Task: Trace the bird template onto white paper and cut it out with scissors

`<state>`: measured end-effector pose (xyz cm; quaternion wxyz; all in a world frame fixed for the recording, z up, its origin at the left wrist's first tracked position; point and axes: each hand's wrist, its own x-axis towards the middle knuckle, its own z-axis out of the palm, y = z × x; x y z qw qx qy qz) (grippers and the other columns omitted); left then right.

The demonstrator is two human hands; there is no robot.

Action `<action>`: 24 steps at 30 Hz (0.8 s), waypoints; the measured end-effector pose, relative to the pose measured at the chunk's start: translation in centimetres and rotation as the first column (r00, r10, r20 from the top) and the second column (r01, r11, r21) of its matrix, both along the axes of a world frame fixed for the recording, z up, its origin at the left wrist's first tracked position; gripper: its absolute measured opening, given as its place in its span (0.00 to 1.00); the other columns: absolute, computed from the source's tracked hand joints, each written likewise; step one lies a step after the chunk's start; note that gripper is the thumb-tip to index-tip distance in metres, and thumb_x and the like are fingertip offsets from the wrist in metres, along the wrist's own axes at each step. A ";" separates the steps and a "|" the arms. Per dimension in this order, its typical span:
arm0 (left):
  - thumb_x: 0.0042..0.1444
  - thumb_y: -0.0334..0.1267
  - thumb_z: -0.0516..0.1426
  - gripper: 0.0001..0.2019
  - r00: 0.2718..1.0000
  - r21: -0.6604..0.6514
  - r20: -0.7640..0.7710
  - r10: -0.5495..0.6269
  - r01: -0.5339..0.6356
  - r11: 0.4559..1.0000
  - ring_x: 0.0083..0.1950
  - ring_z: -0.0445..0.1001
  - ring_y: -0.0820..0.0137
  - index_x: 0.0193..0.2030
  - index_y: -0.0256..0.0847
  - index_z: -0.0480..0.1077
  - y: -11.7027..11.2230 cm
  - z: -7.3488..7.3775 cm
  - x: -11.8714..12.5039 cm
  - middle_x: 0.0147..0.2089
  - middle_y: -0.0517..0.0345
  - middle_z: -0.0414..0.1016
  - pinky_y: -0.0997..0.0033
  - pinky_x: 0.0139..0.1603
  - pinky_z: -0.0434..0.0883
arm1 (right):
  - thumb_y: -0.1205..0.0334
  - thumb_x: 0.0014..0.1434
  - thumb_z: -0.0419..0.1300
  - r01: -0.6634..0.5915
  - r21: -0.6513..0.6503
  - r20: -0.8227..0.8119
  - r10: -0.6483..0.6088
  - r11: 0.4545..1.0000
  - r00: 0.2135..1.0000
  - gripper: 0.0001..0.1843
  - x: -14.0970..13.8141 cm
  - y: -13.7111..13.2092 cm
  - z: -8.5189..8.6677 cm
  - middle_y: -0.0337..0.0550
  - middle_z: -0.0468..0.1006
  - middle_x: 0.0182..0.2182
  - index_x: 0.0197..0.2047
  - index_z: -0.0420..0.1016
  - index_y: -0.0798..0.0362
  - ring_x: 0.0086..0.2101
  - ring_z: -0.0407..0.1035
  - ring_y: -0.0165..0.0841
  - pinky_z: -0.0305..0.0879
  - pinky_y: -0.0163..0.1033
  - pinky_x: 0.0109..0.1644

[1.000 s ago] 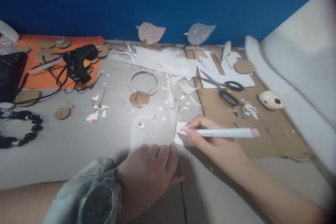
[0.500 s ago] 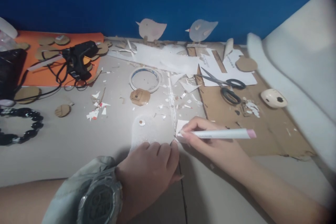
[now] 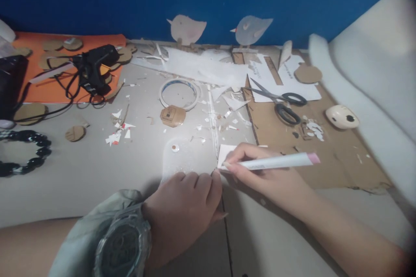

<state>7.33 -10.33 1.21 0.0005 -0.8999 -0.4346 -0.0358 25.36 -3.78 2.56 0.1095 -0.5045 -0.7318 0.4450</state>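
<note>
My right hand [image 3: 266,177] pinches a white pen with a pink end [image 3: 279,161], its tip resting at the lower left corner of a small white paper piece [image 3: 225,155]. My left hand [image 3: 185,207], a grey watch on its wrist, lies knuckles-up with fingers curled down onto a pale cut-out shape [image 3: 186,158] that has a small round eye. Its fingertips sit just left of the pen tip. What lies under those fingers is hidden.
Black-handled scissors [image 3: 279,101] and a cream round object [image 3: 342,117] lie on brown cardboard at the right. A tape ring [image 3: 179,93], a cardboard disc [image 3: 172,116] and paper scraps sit ahead. A black glue gun [image 3: 94,67] rests on orange paper; two paper birds [image 3: 186,29] stand at the blue wall.
The view has tilted slightly, so everything sits a bit higher in frame. The pen tip has crept a little left along the small paper. My left hand stays put.
</note>
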 end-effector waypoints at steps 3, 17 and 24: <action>0.55 0.48 0.55 0.20 1.000 0.017 0.000 0.008 -0.008 1.000 0.27 0.69 0.69 0.46 0.33 0.67 0.1 0.0 0.0 0.28 0.59 0.68 0.69 0.23 0.63 | 0.60 0.58 0.56 -0.016 -0.007 -0.004 0.016 1.000 1.000 0.09 -0.1 0.2 0.4 0.37 0.75 0.25 0.27 0.70 0.51 0.27 0.67 0.31 0.60 0.34 0.30; 0.59 0.47 0.51 0.20 1.000 0.020 -0.004 -0.008 0.008 1.000 0.29 0.70 0.68 0.50 0.32 0.65 -0.1 -0.4 0.0 0.30 0.57 0.70 0.67 0.25 0.64 | 0.56 0.59 0.55 0.207 0.126 -0.005 -0.208 0.970 0.978 0.09 0.3 0.0 -0.6 0.35 0.68 0.23 0.28 0.65 0.49 0.24 0.62 0.30 0.58 0.34 0.26; 0.57 0.46 0.53 0.20 1.000 0.042 0.005 -0.010 0.009 0.999 0.28 0.70 0.68 0.49 0.31 0.65 0.0 -0.4 -0.1 0.30 0.56 0.70 0.67 0.25 0.64 | 0.55 0.58 0.55 0.173 0.086 -0.019 -0.172 0.981 0.985 0.08 0.0 0.0 -0.8 0.37 0.70 0.25 0.29 0.66 0.48 0.25 0.64 0.32 0.60 0.36 0.27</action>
